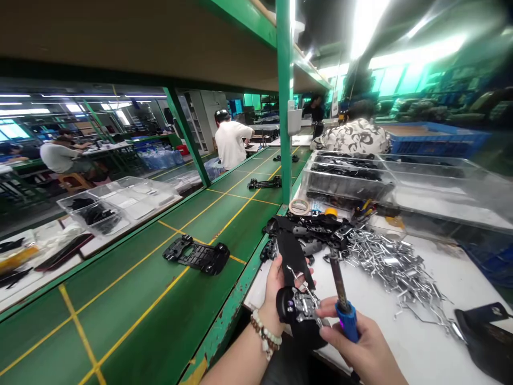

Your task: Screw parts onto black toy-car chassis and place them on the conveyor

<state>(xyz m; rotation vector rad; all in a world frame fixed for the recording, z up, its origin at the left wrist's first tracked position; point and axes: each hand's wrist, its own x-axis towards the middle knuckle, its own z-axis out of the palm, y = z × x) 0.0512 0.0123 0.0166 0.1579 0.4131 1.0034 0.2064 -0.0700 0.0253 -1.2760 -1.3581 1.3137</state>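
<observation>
My left hand [274, 283], wearing a beaded bracelet [266, 334], holds a black model-car chassis [294, 251] from its left side. Silvery metal parts [306, 306] sit on the near end of this chassis. In my right hand [360, 337] is a blue-handled tool that looks like a soldering iron [345, 315], its dark metal shaft pointing up and away. My right fingertips also meet the near end of the chassis by the metal parts. On the white table beyond lie a pile of black plastic parts [312, 230] and a heap of bent metal wire pieces [393, 267].
Left of me runs a green conveyor belt [132, 267] carrying several black chassis [196, 254]. A green post [284, 107] rises at the table's corner. Clear plastic bins [344, 182] stand behind the heap, near a tape roll [299, 207]. Several people sit farther off.
</observation>
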